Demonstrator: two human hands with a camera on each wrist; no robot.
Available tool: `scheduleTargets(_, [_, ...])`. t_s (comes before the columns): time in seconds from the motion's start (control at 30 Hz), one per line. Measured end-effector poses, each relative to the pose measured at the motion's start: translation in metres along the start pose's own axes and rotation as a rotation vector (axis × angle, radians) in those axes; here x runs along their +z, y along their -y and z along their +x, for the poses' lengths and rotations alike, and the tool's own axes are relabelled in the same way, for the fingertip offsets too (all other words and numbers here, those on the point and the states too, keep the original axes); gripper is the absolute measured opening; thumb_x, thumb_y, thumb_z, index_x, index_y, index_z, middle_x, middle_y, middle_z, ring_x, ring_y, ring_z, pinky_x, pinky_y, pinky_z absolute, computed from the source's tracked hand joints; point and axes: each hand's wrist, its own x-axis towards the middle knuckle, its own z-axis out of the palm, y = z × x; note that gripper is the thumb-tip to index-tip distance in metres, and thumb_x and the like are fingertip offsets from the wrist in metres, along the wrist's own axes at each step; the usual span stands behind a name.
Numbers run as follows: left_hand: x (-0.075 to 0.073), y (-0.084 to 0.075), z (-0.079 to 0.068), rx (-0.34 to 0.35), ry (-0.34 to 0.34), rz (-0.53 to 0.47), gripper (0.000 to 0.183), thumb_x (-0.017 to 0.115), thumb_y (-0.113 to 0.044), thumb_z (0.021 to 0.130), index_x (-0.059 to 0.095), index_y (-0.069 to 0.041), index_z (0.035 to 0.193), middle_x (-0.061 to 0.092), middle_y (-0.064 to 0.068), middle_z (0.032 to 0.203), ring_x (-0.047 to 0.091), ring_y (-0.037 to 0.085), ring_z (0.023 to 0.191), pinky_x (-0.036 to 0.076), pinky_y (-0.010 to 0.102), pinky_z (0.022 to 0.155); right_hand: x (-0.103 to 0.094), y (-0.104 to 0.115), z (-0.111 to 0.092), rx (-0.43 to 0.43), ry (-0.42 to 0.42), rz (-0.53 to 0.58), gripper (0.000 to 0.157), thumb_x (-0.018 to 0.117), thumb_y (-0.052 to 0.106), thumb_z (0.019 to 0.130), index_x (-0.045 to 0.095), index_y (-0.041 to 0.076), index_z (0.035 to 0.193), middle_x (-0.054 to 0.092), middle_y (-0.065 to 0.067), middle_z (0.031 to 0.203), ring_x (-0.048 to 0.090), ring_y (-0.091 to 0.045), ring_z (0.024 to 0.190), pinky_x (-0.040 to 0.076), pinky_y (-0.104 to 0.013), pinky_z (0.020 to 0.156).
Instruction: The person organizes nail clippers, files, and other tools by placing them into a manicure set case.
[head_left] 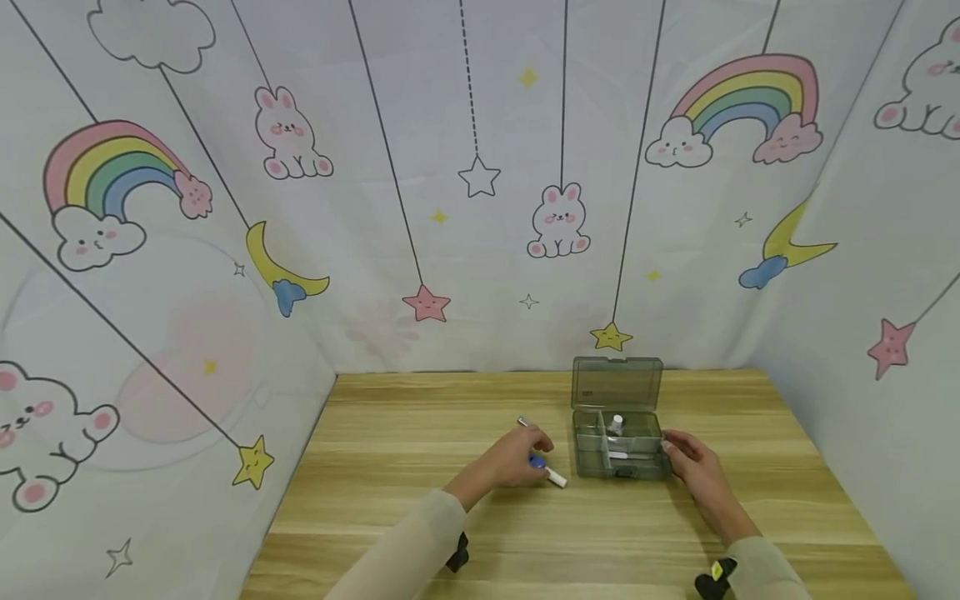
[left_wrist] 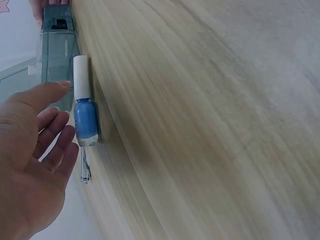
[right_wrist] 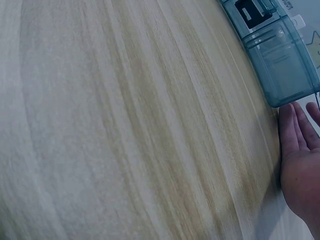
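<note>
A blue nail polish bottle with a white cap (left_wrist: 86, 122) lies on its side on the table. My left hand (head_left: 512, 458) hovers over it with loosely bent fingers; in the left wrist view, thumb and fingertips are beside the bottle, not closed round it. Beyond the hand lies a small metal nail clipper (left_wrist: 85, 172), partly hidden in the head view. To the right stands a see-through grey-green divided box (head_left: 590, 463) with its lid raised. A small white-capped bottle (head_left: 617, 423) and a slim white item (head_left: 618, 456) are inside. My right hand (head_left: 701, 479) touches the box's right side with extended fingers.
The wood-grain table (head_left: 420, 417) reaches back to a printed cloth wall (head_left: 480, 333), with more cloth on both sides. The raised lid (head_left: 617, 383) stands upright near the back edge.
</note>
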Motion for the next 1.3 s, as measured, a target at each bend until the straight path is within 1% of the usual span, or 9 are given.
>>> scheduleTargets(0.27, [0.004, 0.007, -0.001, -0.025, 0.030, 0.031, 0.035, 0.084, -0.021, 0.093, 0.071, -0.012, 0.124, 0.069, -0.001, 0.120, 0.062, 0.010, 0.112, 0.053, 0.024, 0.095, 0.000, 0.000, -0.001, -0.002, 0.000, 0.000, 0.064, 0.058, 0.040, 0.110, 0.042, -0.001, 0.158, 0.045, -0.021, 0.157, 0.052, 0.015, 0.110, 0.051, -0.016, 0.091])
scheduleTargets(0.47, [0.007, 0.009, -0.002, -0.031, 0.017, 0.017, 0.030, 0.084, -0.016, 0.093, 0.070, -0.010, 0.119, 0.068, 0.000, 0.116, 0.062, 0.010, 0.108, 0.052, 0.026, 0.096, 0.000, 0.001, -0.001, -0.010, -0.007, -0.007, 0.064, 0.059, 0.040, 0.110, 0.044, -0.001, 0.157, 0.052, -0.015, 0.151, 0.054, 0.013, 0.111, 0.052, -0.015, 0.090])
scheduleTargets(0.63, [0.010, 0.011, -0.003, -0.052, -0.003, -0.008, 0.027, 0.083, -0.019, 0.094, 0.069, -0.011, 0.117, 0.068, -0.001, 0.114, 0.062, 0.009, 0.106, 0.053, 0.027, 0.094, 0.000, 0.002, -0.002, -0.010, 0.004, -0.010, 0.063, 0.057, 0.039, 0.111, 0.043, -0.001, 0.158, 0.047, -0.022, 0.156, 0.053, 0.015, 0.110, 0.051, -0.015, 0.091])
scheduleTargets(0.67, [0.010, 0.011, -0.003, -0.051, -0.005, -0.011, 0.027, 0.083, -0.019, 0.094, 0.069, -0.012, 0.117, 0.068, -0.001, 0.114, 0.062, 0.009, 0.105, 0.053, 0.026, 0.094, 0.000, 0.007, -0.004, -0.004, 0.010, -0.007, 0.062, 0.057, 0.037, 0.111, 0.042, -0.001, 0.158, 0.045, -0.023, 0.157, 0.053, 0.015, 0.109, 0.051, -0.016, 0.092])
scheduleTargets(0.83, [0.010, 0.013, -0.006, -0.032, -0.007, -0.009, 0.026, 0.083, -0.020, 0.094, 0.070, -0.013, 0.115, 0.067, -0.002, 0.115, 0.061, 0.007, 0.104, 0.053, 0.025, 0.093, -0.001, 0.004, -0.003, 0.005, 0.013, -0.003, 0.060, 0.055, 0.033, 0.112, 0.041, -0.001, 0.159, 0.043, -0.025, 0.159, 0.052, 0.016, 0.109, 0.051, -0.017, 0.092])
scheduleTargets(0.9, [0.008, 0.015, -0.008, -0.032, -0.010, -0.025, 0.026, 0.084, -0.020, 0.094, 0.070, -0.012, 0.116, 0.066, -0.003, 0.115, 0.061, 0.006, 0.103, 0.053, 0.025, 0.092, -0.001, -0.001, -0.001, -0.003, 0.007, -0.007, 0.061, 0.055, 0.036, 0.112, 0.041, -0.001, 0.159, 0.043, -0.024, 0.159, 0.052, 0.016, 0.109, 0.051, -0.016, 0.092])
scheduleTargets(1.03, [0.003, 0.017, -0.012, -0.040, -0.025, -0.084, 0.027, 0.083, -0.019, 0.094, 0.070, -0.011, 0.117, 0.065, -0.002, 0.115, 0.061, 0.005, 0.101, 0.054, 0.023, 0.088, -0.001, -0.001, -0.002, -0.004, 0.002, -0.010, 0.062, 0.056, 0.037, 0.112, 0.042, 0.000, 0.159, 0.044, -0.024, 0.158, 0.052, 0.016, 0.109, 0.051, -0.015, 0.091])
scheduleTargets(1.13, [-0.002, 0.017, -0.013, -0.037, -0.036, -0.093, 0.028, 0.082, -0.020, 0.095, 0.070, -0.011, 0.118, 0.066, -0.003, 0.114, 0.061, 0.005, 0.100, 0.054, 0.023, 0.087, -0.001, 0.000, -0.002, -0.008, -0.003, -0.006, 0.062, 0.057, 0.037, 0.111, 0.042, 0.000, 0.158, 0.045, -0.023, 0.157, 0.053, 0.015, 0.109, 0.052, -0.016, 0.091])
scheduleTargets(1.3, [-0.011, 0.014, -0.011, -0.026, -0.051, -0.122, 0.029, 0.080, -0.022, 0.097, 0.070, -0.009, 0.121, 0.066, -0.002, 0.115, 0.061, 0.007, 0.102, 0.054, 0.024, 0.089, 0.000, 0.001, -0.003, -0.018, -0.006, -0.008, 0.062, 0.057, 0.038, 0.111, 0.043, -0.001, 0.158, 0.047, -0.023, 0.156, 0.053, 0.014, 0.109, 0.052, -0.017, 0.091])
